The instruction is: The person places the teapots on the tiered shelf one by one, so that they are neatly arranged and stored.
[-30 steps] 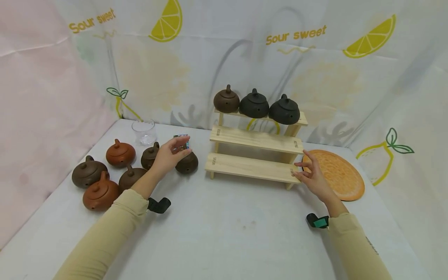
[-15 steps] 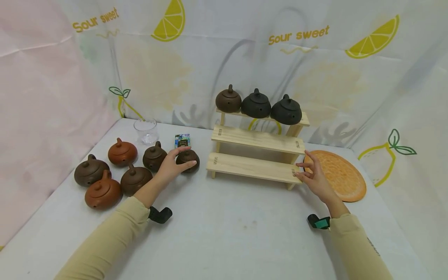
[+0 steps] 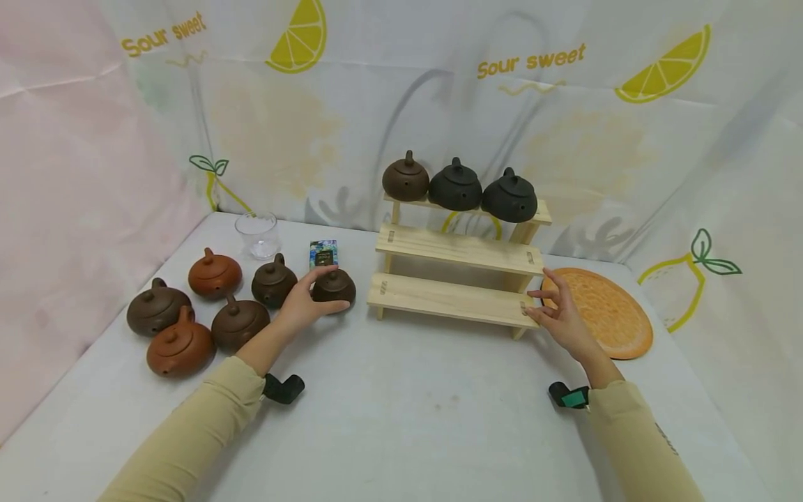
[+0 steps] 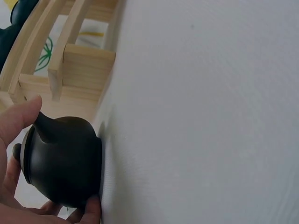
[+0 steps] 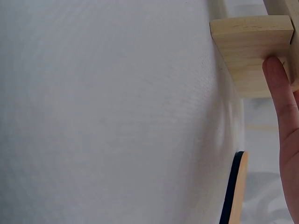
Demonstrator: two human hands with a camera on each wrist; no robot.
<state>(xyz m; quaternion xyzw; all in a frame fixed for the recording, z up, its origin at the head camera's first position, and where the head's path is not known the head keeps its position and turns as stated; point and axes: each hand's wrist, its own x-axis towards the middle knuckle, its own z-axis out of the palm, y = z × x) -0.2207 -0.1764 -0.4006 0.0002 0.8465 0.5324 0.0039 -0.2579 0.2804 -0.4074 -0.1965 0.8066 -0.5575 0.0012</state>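
My left hand (image 3: 297,305) holds a small dark brown teapot (image 3: 334,287) on the white table, left of the wooden shelf. In the left wrist view, the thumb is at the spout of the teapot (image 4: 65,161) and fingers reach round the far side to its base. With thumb and fingers extended, my right hand (image 3: 567,323) touches the right end of the three-tier wooden shelf (image 3: 452,300). The right wrist view has one digit straight against the side panel (image 5: 250,58). A brown teapot (image 3: 406,180) and two black teapots (image 3: 456,185) sit in a row on the top tier.
Several brown and orange teapots (image 3: 180,350) cluster at the left. Behind them stands a clear glass cup (image 3: 258,237). A small colourful packet (image 3: 323,252) lies behind the held teapot. An orange round mat (image 3: 605,314) lies right of the shelf, and a printed curtain hangs behind.
My left hand has come down from above the small teapot, in front of the packet, and now grasps the teapot. My right hand stays at the shelf's end.
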